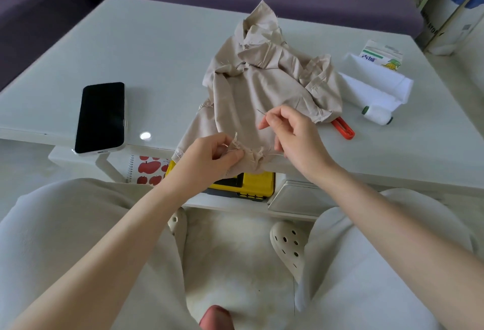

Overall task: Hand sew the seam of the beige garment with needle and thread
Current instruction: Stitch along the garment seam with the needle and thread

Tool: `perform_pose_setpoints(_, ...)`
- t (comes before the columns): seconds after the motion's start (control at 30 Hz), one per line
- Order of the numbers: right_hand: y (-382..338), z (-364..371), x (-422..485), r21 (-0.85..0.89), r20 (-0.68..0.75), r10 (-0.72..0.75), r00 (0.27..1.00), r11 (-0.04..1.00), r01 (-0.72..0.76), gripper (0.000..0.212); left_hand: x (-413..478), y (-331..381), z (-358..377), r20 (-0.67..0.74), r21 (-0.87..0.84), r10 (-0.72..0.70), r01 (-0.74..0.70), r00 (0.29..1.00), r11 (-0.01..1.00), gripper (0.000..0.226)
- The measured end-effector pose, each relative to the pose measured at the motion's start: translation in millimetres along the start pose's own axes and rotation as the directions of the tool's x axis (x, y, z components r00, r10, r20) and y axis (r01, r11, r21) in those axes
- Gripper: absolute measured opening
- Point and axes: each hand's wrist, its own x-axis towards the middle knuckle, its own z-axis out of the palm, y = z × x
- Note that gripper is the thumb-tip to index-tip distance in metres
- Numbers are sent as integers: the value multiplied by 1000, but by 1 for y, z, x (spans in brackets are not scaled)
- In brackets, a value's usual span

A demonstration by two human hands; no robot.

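The crumpled beige cloth garment lies heaped on the white rectangular table, and its near part hangs over the table's front edge toward the person. The left hand pinches the frayed, puckered seam edge of that overhanging part between thumb and curled fingers. The right hand, just beside it, pinches a thin metal needle between thumb and forefinger, with the tip pointing up and to the left. A pale thread shows between the seam and the right hand, too fine to follow further. A flat black smartphone lies on the table's left side. Right of the garment are an orange-red plastic-handled tool partly under the cloth, a white thread spool with green ends on its side, a folded white fabric and a white carton with a pineapple picture
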Motion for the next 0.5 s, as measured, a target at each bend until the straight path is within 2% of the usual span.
perform_pose_setpoints(0.17, 1, 5, -3, 80, 212, 63, 975, 993, -82, 16, 0, -1, 0, -84, 28, 48, -46, 995, 999, 17)
perform_pose_setpoints(0.4, 10, 12, -8, 159, 290, 160, 944, 964, -212, 13, 4, -5, -1, -170, 111, 94, -75, 981, 991, 20)
perform_pose_setpoints(0.5, 13, 12, -8, 144, 314, 166, 935, 965, -220, 14, 4, -5, -1, -184, 106, 98, -80, 978, 991, 19)
